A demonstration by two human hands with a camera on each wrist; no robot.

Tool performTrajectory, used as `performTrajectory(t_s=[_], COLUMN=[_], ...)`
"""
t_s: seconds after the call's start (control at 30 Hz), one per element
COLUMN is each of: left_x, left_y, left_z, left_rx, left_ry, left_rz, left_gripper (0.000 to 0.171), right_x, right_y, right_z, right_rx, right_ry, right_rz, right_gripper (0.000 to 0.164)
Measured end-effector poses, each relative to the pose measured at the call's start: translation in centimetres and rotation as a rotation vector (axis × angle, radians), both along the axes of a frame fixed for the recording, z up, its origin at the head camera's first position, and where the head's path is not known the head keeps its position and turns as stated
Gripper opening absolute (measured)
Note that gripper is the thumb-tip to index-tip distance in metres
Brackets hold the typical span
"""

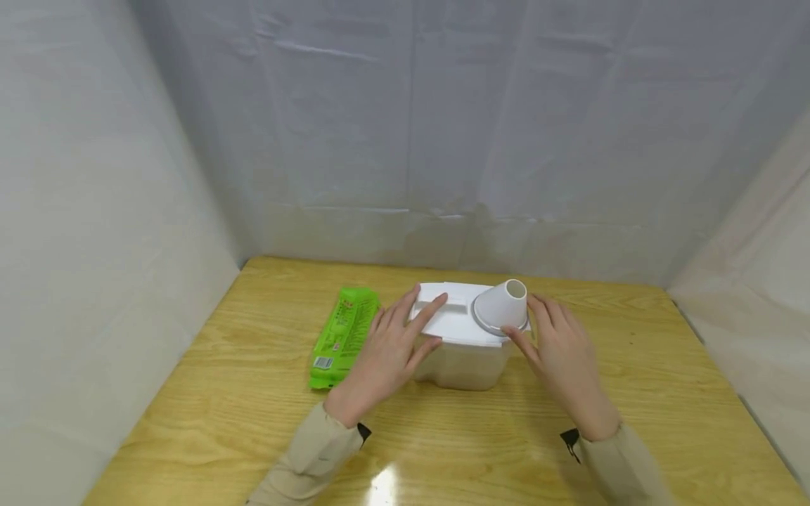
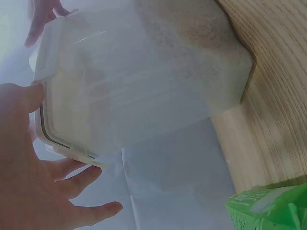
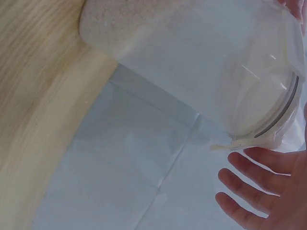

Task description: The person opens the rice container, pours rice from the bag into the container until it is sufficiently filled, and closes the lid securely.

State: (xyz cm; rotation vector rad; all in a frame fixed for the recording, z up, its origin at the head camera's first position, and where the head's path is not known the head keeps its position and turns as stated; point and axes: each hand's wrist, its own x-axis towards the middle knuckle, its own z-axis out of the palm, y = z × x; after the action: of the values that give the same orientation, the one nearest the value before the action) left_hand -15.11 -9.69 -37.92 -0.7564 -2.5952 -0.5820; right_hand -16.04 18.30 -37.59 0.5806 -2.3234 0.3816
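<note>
A clear storage container [image 1: 465, 365] with a white lid [image 1: 451, 327] stands on the table, pale grainy contents [image 2: 196, 24] in its lower part. On the lid's right end sits a white tapered cup [image 1: 500, 309], narrow open end up. My left hand [image 1: 389, 348] spans the lid's left end, thumb at the near edge, index finger over the top by the recessed handle. Around the right end spreads my right hand [image 1: 563, 348], thumb at the cup's base and fingers along the far side. In both wrist views the fingers are extended beside the lid's rim.
A green packet [image 1: 344, 337] with a barcode lies just left of the container, close to my left hand. The wooden table [image 1: 221, 400] is bordered by a pale sheet [image 1: 405, 140] at the back and by sheets at both sides.
</note>
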Motion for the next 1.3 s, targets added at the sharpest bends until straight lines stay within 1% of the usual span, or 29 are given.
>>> performTrajectory(t_s=[0.1,0.2,0.37,0.43,0.5,0.67,0.73,0.83,0.9,1.03,1.17,1.3], left_x=[0.0,0.0,-0.2,-0.2,-0.2,-0.3,-0.4,-0.6,-0.7,-0.6,-0.4,-0.3], left_y=[0.0,0.0,-0.2,-0.3,-0.4,-0.6,-0.8,-1.0,-1.3,-1.7,-1.7,-1.6], left_z=[-0.1,-0.1,0.0,0.0,0.1,0.2,0.1,0.2,0.2,0.3,0.4,0.4], left_rx=[-0.011,0.002,0.034,0.044,0.058,0.084,0.087,0.098,0.087,0.056,-0.002,-0.095], left_ry=[-0.008,-0.019,-0.037,-0.027,-0.009,0.1,0.144,0.165,0.164,0.142,0.124,0.091], left_rz=[0.005,-0.004,-0.018,-0.012,0.0,0.057,0.095,0.162,0.205,0.244,0.251,0.238], left_gripper=[0.064,0.064,0.065,0.065,0.064,0.065,0.061,0.052,0.046,0.041,0.04,0.039], right_x=[-0.4,-0.5,-0.5,-0.5,-0.5,-0.5,-0.5,-0.5,-0.5,-0.4,-0.4,-0.4], right_y=[-0.3,-0.5,-0.5,-0.5,-0.5,-0.5,-0.5,-0.5,-0.6,-0.6,-0.5,-0.6], right_z=[0.1,0.0,-0.1,-0.1,-0.1,-0.3,-0.3,-0.4,-0.4,-0.4,-0.4,-0.5], right_rx=[0.023,0.041,0.037,0.035,0.035,0.024,0.018,0.018,0.018,0.013,0.001,0.001], right_ry=[0.013,0.021,0.015,0.011,0.011,0.013,0.012,0.01,0.005,-0.006,-0.01,-0.009], right_rz=[-0.021,-0.036,-0.039,-0.034,-0.03,-0.014,-0.013,-0.017,-0.018,-0.016,-0.008,-0.011], right_gripper=[0.087,0.088,0.088,0.087,0.087,0.085,0.085,0.086,0.087,0.087,0.086,0.087])
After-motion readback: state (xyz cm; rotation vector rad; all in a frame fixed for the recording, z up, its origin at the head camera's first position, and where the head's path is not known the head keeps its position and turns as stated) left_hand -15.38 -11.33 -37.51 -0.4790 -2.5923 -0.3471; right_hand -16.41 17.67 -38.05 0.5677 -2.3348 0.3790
